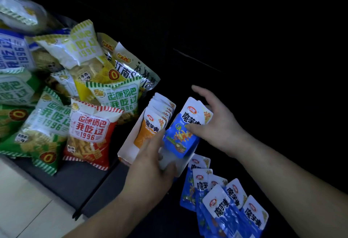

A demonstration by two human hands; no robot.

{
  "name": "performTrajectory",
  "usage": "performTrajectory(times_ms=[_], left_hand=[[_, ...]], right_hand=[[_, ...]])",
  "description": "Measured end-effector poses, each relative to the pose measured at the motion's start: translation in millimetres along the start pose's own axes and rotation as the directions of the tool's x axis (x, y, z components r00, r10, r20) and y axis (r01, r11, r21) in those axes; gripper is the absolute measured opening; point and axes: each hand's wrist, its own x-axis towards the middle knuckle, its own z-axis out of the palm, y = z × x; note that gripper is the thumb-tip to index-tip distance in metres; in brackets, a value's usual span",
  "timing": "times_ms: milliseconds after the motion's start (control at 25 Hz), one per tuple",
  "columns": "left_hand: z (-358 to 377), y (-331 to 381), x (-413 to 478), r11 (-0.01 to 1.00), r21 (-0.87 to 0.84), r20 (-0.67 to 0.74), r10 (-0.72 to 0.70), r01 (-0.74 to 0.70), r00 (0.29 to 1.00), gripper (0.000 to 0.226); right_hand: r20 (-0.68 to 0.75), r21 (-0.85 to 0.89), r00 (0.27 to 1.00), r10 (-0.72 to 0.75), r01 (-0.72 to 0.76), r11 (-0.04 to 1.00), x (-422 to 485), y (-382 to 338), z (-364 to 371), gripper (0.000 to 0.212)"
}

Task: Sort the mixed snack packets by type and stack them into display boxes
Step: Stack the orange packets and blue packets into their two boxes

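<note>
A white display box (pixel 130 143) lies tilted on the dark surface at centre, with a row of several orange packets (pixel 150 130) stacked in its left half. My left hand (pixel 152 164) grips the box's near end, thumb on the orange packets. My right hand (pixel 214 122) pinches a blue packet (pixel 180 136) by its upper right edge, standing in the box's right half beside the orange row. Several more blue packets (pixel 226 205) lie loose, fanned out at the lower right.
A heap of larger crisp bags fills the left: a red one (pixel 88 134), green ones (pixel 45 130), yellow ones (pixel 88 62). A pale floor (pixel 22 200) shows at the lower left beyond the surface's edge. The area behind is dark.
</note>
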Motion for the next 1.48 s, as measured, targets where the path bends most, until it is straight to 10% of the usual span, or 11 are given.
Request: performTrajectory(times_ms=[200,440,760,1080,1280,1480], left_hand=[[13.7,-14.8,-8.0,0.958,0.255,0.053,0.117,-0.127,0.992,0.087],[15.7,-13.3,-7.0,0.973,0.213,0.057,0.082,-0.092,0.995,0.085],[11.2,-13.2,-16.8,0.994,0.035,-0.067,0.106,-0.104,0.992,0.055],[21.7,16.4,-38.8,0.951,-0.115,0.055,0.295,-0.287,0.954,0.020],[67.5,-1.3,-72.6,0.924,0.264,0.476,0.124,-0.275,0.870,0.060],[97.6,-14.6,-74.4,0.781,0.432,0.642,0.084,-0.451,0.762,0.077]], right_hand=[[0.013,-0.298,1.000,0.014,-0.009,0.955,0.6,22.9,3.0,0.092],[-0.061,-0.889,0.961,-0.270,0.070,0.452,5.9,56.7,16.4,0.107],[-0.183,-0.768,0.932,-0.313,0.064,0.638,-4.3,84.8,17.3,0.073],[-0.385,-0.159,0.923,0.025,-0.093,0.983,-107.9,91.5,-5.9,0.022],[-0.328,-0.090,0.832,0.447,-0.498,0.862,-178.5,142.7,5.9,0.059],[-0.209,-0.214,0.865,0.457,-0.496,0.841,-204.4,177.1,8.9,0.100]])
